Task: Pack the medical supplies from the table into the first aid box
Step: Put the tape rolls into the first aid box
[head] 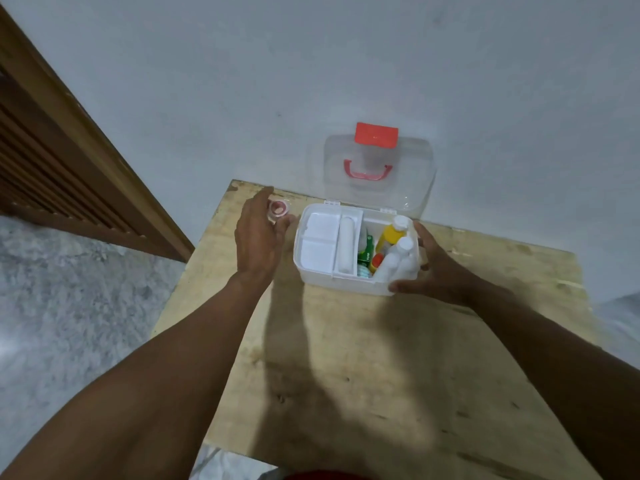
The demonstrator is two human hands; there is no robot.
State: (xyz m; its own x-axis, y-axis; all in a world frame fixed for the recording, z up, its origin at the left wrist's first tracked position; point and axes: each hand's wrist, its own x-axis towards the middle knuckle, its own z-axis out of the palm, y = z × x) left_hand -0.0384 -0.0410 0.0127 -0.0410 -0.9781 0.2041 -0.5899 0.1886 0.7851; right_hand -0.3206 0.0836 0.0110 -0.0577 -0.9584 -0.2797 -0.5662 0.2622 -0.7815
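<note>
The white first aid box (313, 271) stands open at the back of the wooden table (381, 358). Its clear lid (379, 174) with a red latch and red handle leans against the wall. Inside, a white tray (318, 244) fills the left half, with a white bandage roll (346, 244) beside it. On the right lie a yellow bottle (393, 233), white bottles (401, 256) and a green packet (365, 252). My right hand (429, 268) grips the box's right end. My left hand (258, 233) is left of the box, fingers curled around a small pinkish tape roll (277, 208).
The table stands against a pale wall (311, 81). A brown slatted wooden door (52, 161) is at the left. Grey speckled floor (69, 306) lies beside the table's left edge.
</note>
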